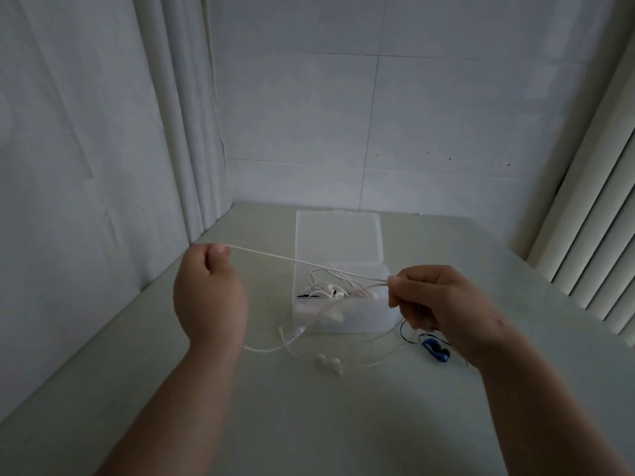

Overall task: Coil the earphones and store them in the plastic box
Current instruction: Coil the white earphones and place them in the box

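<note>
Cord: white cord [309, 263] stretched taut between both hands, held above the table [309, 424].
Axis: the taut span runs left to right, a little lower at its right end, and crosses in front of the open box [343, 319].
Left hand: left hand [209, 297] has its fingers curled in and its thumb pressed down on one end of the cord.
Right hand: right hand [443, 304] pinches the cord between thumb and fingertips; the other fingers are curled.
Slack: the rest drops from the right hand to the table, past the remote [295, 334] to the buds [330, 363], which lie just near of the box.
Nearer hand: the right one is closer to the box and the slack.
Coming move: probably winding loops, so the slack must be fed up from below and left of the right hand.
Risk: blue earphones [435, 348] under the right wrist could snag.
</note>
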Demonstrator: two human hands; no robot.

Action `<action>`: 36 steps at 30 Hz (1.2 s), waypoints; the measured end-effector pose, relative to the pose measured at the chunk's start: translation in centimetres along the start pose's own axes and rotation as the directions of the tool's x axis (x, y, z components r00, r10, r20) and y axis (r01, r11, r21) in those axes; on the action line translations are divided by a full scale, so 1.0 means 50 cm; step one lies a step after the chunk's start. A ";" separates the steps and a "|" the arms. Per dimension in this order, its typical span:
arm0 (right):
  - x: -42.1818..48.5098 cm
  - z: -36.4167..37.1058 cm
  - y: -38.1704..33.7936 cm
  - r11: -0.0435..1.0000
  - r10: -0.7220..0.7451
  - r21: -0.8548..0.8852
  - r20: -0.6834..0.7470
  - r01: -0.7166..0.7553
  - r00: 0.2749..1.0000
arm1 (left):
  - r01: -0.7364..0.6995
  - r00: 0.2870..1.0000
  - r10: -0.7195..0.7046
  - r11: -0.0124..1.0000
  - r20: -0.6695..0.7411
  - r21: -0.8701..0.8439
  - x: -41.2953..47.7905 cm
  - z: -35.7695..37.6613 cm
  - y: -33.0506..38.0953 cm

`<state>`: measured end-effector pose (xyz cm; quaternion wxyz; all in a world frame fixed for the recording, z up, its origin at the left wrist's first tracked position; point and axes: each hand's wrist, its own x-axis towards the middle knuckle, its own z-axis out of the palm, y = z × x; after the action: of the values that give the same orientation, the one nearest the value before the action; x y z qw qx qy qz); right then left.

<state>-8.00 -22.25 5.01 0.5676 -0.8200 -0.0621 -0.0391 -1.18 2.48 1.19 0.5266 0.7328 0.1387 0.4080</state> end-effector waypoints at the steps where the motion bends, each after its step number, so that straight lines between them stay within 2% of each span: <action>1: 0.000 0.000 0.000 1.000 -0.006 0.008 -0.014 0.006 1.000 | 0.027 1.000 -0.027 1.000 -0.014 -0.003 0.004 -0.001 -0.004; 6: 0.001 0.003 0.001 0.999 -0.008 0.037 0.008 0.008 1.000 | 0.107 0.993 -0.110 0.992 0.046 0.070 0.011 -0.001 -0.014; 8: 0.001 0.008 0.000 1.000 -0.010 0.029 0.036 0.009 0.999 | 0.020 0.995 -0.028 0.996 0.091 0.090 0.002 -0.001 -0.006; 10: 0.001 0.013 0.000 1.000 -0.013 -0.004 0.053 0.013 0.999 | -0.158 0.972 0.157 0.987 0.172 -0.011 -0.013 0.002 0.010; 11: 0.000 0.016 0.000 1.000 -0.014 -0.020 0.062 0.016 0.998 | -0.251 0.930 0.272 0.961 0.246 -0.113 -0.024 0.005 0.019; 13: 0.000 0.021 0.000 0.999 -0.020 -0.044 0.078 0.023 0.997 | -0.389 0.783 0.473 0.879 0.404 -0.276 -0.048 0.013 0.030; 14: -0.001 0.023 0.001 0.999 -0.022 -0.045 0.083 0.026 0.996 | -0.423 0.704 0.528 0.849 0.474 -0.318 -0.056 0.018 0.031; 17: 0.001 0.026 0.000 0.999 -0.031 -0.037 0.096 0.035 0.995 | -0.494 0.531 0.587 0.801 0.612 -0.339 -0.070 0.031 0.023; 19: 0.002 0.027 0.000 0.999 -0.033 -0.030 0.092 0.036 0.995 | -0.486 0.483 0.579 0.801 0.657 -0.349 -0.069 0.031 0.019; 22: 0.002 0.022 0.001 0.999 -0.041 0.001 0.061 0.041 0.997 | -0.421 0.488 0.534 0.837 0.691 -0.349 -0.063 0.026 0.016; 25: 0.001 0.019 -0.001 0.998 -0.057 0.035 0.050 0.056 0.997 | -0.427 0.480 0.513 0.845 0.712 -0.321 -0.062 0.025 0.010; 28: 0.000 0.020 -0.001 0.995 -0.077 0.060 0.057 0.074 0.995 | -0.527 0.452 0.504 0.817 0.737 -0.235 -0.064 0.026 0.010; 32: 0.000 0.020 -0.001 0.995 -0.080 0.062 0.065 0.076 0.995 | -0.548 0.527 0.477 0.823 0.703 -0.148 -0.074 0.020 0.013; 33: 0.000 0.020 -0.001 0.995 -0.081 0.067 0.067 0.077 0.994 | -0.562 0.526 0.498 0.812 0.690 -0.158 -0.074 0.020 0.013; 36: -0.001 0.021 -0.002 0.993 -0.090 0.088 0.081 0.082 0.993 | -0.613 0.462 0.550 0.765 0.696 -0.198 -0.070 0.028 0.010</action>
<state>-8.08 -21.24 4.71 0.5965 -0.7927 -0.1231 -0.0260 -2.43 -0.84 -0.10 0.3358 0.8539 -0.3206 0.2352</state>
